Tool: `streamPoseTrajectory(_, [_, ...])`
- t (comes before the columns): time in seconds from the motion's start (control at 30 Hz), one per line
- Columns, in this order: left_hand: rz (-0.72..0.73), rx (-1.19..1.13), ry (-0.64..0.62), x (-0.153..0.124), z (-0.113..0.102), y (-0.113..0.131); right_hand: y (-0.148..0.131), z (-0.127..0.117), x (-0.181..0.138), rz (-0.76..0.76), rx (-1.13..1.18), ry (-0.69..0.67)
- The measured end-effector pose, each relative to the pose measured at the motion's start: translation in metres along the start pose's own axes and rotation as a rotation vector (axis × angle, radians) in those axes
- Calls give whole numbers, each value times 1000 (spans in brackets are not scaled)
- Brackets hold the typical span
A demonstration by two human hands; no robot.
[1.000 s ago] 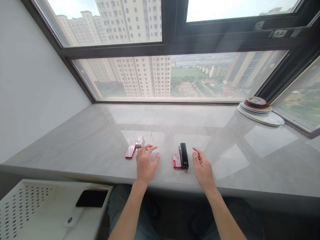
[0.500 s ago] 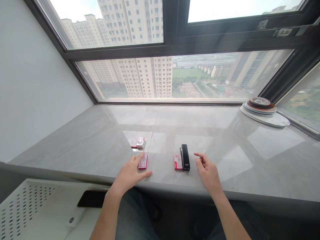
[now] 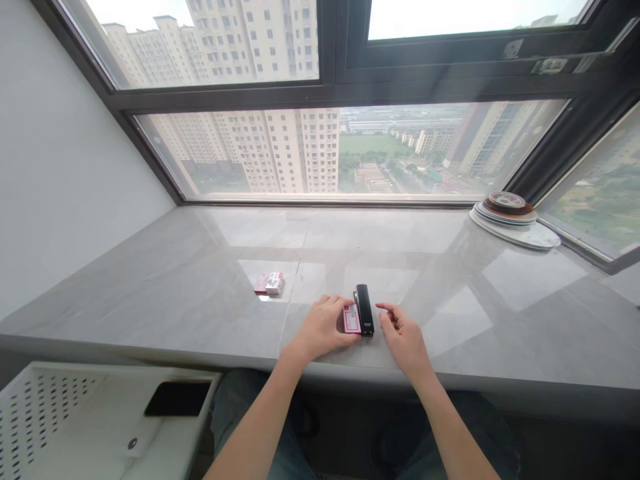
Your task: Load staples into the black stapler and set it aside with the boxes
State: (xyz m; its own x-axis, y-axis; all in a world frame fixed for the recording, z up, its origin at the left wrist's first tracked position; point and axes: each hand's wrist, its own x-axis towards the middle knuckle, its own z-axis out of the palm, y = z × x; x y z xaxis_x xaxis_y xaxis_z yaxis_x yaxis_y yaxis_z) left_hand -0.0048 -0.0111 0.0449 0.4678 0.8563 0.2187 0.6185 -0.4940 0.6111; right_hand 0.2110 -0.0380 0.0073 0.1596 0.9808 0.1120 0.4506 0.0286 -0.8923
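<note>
My left hand (image 3: 327, 327) has its thumb at the near end and its fingertips at the far end of a small red-and-white box (image 3: 352, 319). This box sits right against the left side of a black stapler (image 3: 365, 311), which lies lengthwise away from me. Whether another box lies beneath it is hidden. Just right of the stapler, my right hand (image 3: 404, 333) rests apart from it with the index finger stretched out and the other fingers curled; nothing shows in it.
Farther left on the grey stone sill, a white-and-red small box (image 3: 275, 283) stands beside a flat red box (image 3: 261, 283). Stacked round plates (image 3: 510, 217) lie at the far right by the window. Below left, a white basket (image 3: 115, 373) has a black phone-like slab (image 3: 179, 399) on it.
My left hand has moved right, carrying the small red-and-white box to the stapler. The box seen beside the stapler before is now covered from view. My right hand keeps its pose.
</note>
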Motion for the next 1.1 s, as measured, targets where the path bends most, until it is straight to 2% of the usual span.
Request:
streamPoseTrajectory(0.1, [19,-34,5,-1,4,-6,-3,1,-1,-20,-24,-40])
streamPoseTrajectory(0.17, [29,-60,45,-5,-6,-14,-5,0,-1,-23,-31,-55])
streamPoseTrajectory(0.27, [-36,-17,235,-9,-42,-43,-7,-1,-1,-4,-25,-55])
streamPoseTrajectory(0.37, [-229,141,478,-14,-87,-95,-8,-2,-2,20,-19,-45])
streamPoseTrajectory(0.4, [-285,193,476,-17,-100,-113,-9,-2,-2,25,-18,-45])
streamPoseTrajectory(0.47, [-367,255,355,-29,-117,-144,-9,-3,-2,32,-16,-47])
streamPoseTrajectory(0.57, [-408,274,182,-59,-122,-162,-8,-2,-1,40,-11,-53])
streamPoseTrajectory(0.67, [-412,243,124,-89,-113,-141,-7,0,0,38,-16,-54])
streamPoseTrajectory(0.77, [-368,147,81,-96,-98,-94,-5,1,1,18,-29,-69])
streamPoseTrajectory(0.83, [-303,32,56,-84,-85,-59,-4,1,1,4,-42,-85])
streamPoseTrajectory(0.93, [-129,-85,81,-50,-62,-17,-4,1,0,-16,-57,-103])
streamPoseTrajectory(1.0, [-49,-124,78,-28,-45,0,-5,1,0,-32,-66,-111])
streamPoseTrajectory(1.1, [-10,-192,12,-9,-23,8,-5,0,-1,-54,-81,-114])
